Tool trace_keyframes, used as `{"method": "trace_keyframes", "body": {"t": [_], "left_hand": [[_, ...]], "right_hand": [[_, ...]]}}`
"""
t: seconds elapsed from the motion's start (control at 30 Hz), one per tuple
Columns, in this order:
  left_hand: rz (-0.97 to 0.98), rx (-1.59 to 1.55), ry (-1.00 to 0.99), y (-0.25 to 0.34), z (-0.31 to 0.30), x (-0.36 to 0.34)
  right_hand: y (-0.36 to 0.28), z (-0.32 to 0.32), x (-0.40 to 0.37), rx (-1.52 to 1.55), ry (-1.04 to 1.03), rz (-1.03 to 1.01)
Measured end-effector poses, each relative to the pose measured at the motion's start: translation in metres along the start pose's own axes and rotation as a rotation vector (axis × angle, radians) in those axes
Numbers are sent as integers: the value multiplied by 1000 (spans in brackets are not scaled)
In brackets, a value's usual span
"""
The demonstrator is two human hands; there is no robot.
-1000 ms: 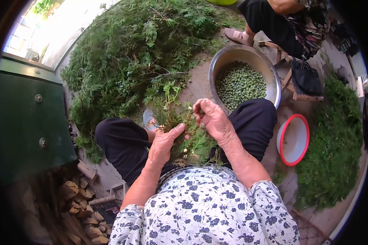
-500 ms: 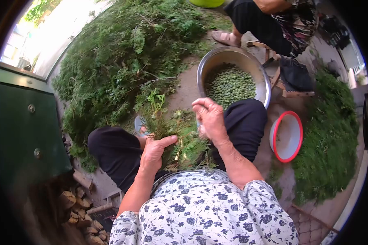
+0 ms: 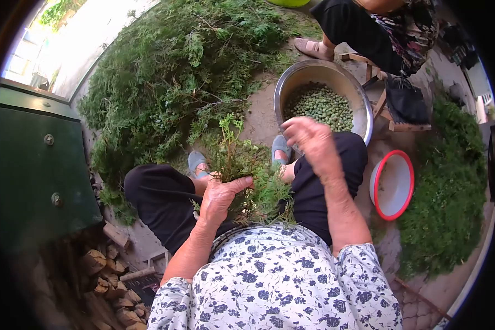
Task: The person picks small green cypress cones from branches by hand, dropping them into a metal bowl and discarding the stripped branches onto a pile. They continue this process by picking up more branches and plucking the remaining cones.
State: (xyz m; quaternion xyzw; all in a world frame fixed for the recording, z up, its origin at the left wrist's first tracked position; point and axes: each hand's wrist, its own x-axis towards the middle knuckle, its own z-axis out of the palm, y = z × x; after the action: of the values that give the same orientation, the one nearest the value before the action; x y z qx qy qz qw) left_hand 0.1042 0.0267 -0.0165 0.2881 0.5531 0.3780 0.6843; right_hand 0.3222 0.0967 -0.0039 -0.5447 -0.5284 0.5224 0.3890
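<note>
My left hand (image 3: 220,199) is closed round a leafy green branch (image 3: 234,157) above my lap, its thumb lying across the stems. My right hand (image 3: 314,144) is raised over my right knee, at the near rim of a large metal basin (image 3: 366,118). Its fingers are curled and blurred, and whether anything sits between them cannot be made out. Inside the basin lie many small green cones (image 3: 323,108). More green sprigs (image 3: 272,192) spread from the branch over my lap.
A big heap of cut branches (image 3: 154,82) fills the upper left. Another person (image 3: 357,33) sits beyond the basin, beside a wooden stool (image 3: 410,126). At right are a red-rimmed bowl (image 3: 410,190) and more greenery (image 3: 445,209). Firewood (image 3: 115,280) lies lower left, below a green cabinet (image 3: 38,165).
My right hand has moved up and to the right, away from the branch and toward the basin. My left hand still holds the branch. The whole view has shifted slightly.
</note>
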Motion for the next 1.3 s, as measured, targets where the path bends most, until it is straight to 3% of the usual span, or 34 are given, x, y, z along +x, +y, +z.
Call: {"method": "trace_keyframes", "body": {"t": [0.07,0.2,0.3,0.33,0.43,0.5,0.6,0.77,0.83,0.87,0.93,0.97,1.0,1.07,1.1,1.13,1.2,1.23,1.3], "left_hand": [[17,-24,7,4,7,-1],[70,53,4,2,5,-2],[-66,52,2,2,2,-6],[-64,49,4,1,2,-6],[44,75,-3,-5,3,-6],[58,58,6,-4,3,-5],[106,87,13,-6,2,-4],[133,159,28,-2,-1,-3],[71,15,68,6,-2,-3],[68,14,71,7,-1,-3],[59,-29,79,9,0,-2],[162,64,60,3,-4,-1],[162,65,58,4,-4,-1],[82,-170,122,6,-5,-4],[33,-250,131,9,-7,-4],[31,-253,133,10,-9,-4],[76,-258,157,10,-13,-3],[108,-270,162,11,-12,-2],[112,-278,159,11,-12,-1]], "right_hand": [[2,29,-8,-25,-118,-120],[17,58,-11,-134,-106,-94],[15,60,-6,332,211,29],[20,53,0,364,218,21],[15,45,1,281,105,74],[18,49,2,-20,-110,-115],[18,55,0,-170,-252,-126],[20,56,3,-120,-292,12],[28,59,2,-155,-83,-187],[33,61,3,-154,-85,-184],[41,62,9,-90,140,-181],[34,50,14,-81,208,-41],[39,37,23,-150,300,-111],[46,8,36,-379,435,-222],[34,-5,35,-403,427,-74],[59,-25,43,-735,529,-451],[61,-42,44,-1053,693,-545],[63,-43,44,-1053,692,-547],[49,-37,34,-747,428,-360]]}}
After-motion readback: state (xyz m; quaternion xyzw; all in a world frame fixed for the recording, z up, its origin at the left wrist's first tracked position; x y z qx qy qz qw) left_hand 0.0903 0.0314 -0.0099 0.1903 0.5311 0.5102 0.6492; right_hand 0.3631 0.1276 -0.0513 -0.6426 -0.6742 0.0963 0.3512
